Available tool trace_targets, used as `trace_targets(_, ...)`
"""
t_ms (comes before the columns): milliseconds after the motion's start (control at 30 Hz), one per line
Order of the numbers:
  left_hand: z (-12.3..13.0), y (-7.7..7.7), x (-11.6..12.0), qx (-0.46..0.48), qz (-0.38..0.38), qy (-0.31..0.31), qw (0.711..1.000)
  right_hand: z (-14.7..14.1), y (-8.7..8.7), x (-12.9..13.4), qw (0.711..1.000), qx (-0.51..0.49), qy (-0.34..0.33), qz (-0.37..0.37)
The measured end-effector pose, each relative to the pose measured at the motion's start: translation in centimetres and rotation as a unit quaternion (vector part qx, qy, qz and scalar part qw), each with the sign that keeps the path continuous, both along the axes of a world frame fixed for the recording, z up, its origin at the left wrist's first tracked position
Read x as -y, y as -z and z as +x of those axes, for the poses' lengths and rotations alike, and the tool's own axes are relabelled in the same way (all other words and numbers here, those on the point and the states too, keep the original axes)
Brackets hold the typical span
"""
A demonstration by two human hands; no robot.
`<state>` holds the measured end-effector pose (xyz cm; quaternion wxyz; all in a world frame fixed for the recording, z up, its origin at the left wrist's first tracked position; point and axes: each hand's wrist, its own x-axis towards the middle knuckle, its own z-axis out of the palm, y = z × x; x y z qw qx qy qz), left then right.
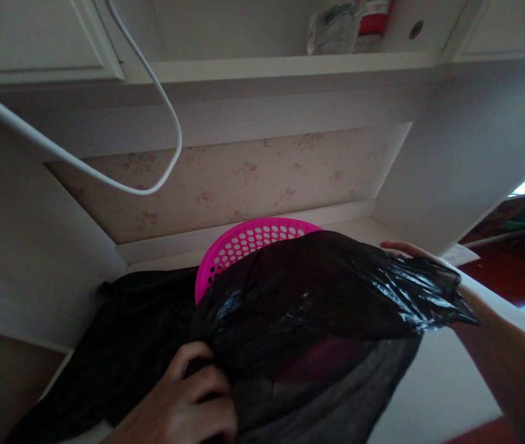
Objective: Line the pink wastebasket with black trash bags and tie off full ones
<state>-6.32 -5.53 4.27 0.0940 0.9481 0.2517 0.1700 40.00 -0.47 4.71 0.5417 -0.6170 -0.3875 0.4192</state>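
Observation:
A thin black plastic bag (304, 296) lies draped over a bright pink basket (262, 228) with round holes. The basket's far rim shows, and its pink side glows through the film. At the lower middle, my left hand (198, 394) has its fingers curled closed on the bag's near left part. My right hand (401, 248) is at the bag's right end. Shiny film covers most of this hand; only some finger shows above the bag, and the forearm emerges below it. The bag looks pulled taut and creased towards this side.
More black plastic (142, 320) spreads over the left of the white surface (442, 376). A white cable (170, 123) hangs in a loop at upper left. Above, an open shelf (262, 66) holds a clear package (334, 28) and a red-labelled container (373, 24). White side panels flank the nook.

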Motion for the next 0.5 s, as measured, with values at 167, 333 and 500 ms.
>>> trace_targets(167,0.5,2.2,-1.2,-0.008,0.099,-0.032,0.995,-0.5,2.8,-0.6,0.999,0.046,-0.002,-0.018)
trace_targets(333,-0.7,0.4,-1.4,-0.009,0.102,-0.075,0.992,-1.8,2.9,-1.8,0.998,0.057,-0.014,-0.023)
trace_targets(500,-1.0,1.1,-0.3,0.138,0.021,-0.272,0.952,-2.1,1.6,-1.5,0.997,0.02,0.072,0.032)
